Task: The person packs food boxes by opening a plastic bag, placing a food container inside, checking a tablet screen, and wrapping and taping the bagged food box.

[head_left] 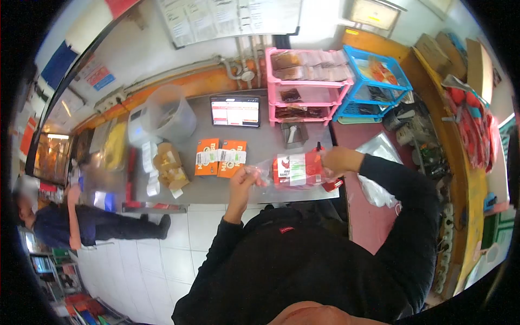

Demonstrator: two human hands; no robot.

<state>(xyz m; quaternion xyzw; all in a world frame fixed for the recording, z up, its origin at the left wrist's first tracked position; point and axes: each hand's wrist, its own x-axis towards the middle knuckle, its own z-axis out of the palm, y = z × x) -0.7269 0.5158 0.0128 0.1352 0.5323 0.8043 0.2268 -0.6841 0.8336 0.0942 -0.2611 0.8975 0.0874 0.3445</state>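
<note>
Hands hold the red package, long axis sideways.

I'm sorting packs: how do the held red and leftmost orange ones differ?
The right hand holds the red pack; the leftmost orange pack lies on the counter. The red pack's white label is taller than wide; the orange pack's is wider than tall. Both bear lettering.

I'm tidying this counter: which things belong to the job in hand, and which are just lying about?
Job in hand:
red labelled package at the right hand
clear plastic at the left hand

Probably lying about:
orange packs
tablet
brown carton
</note>
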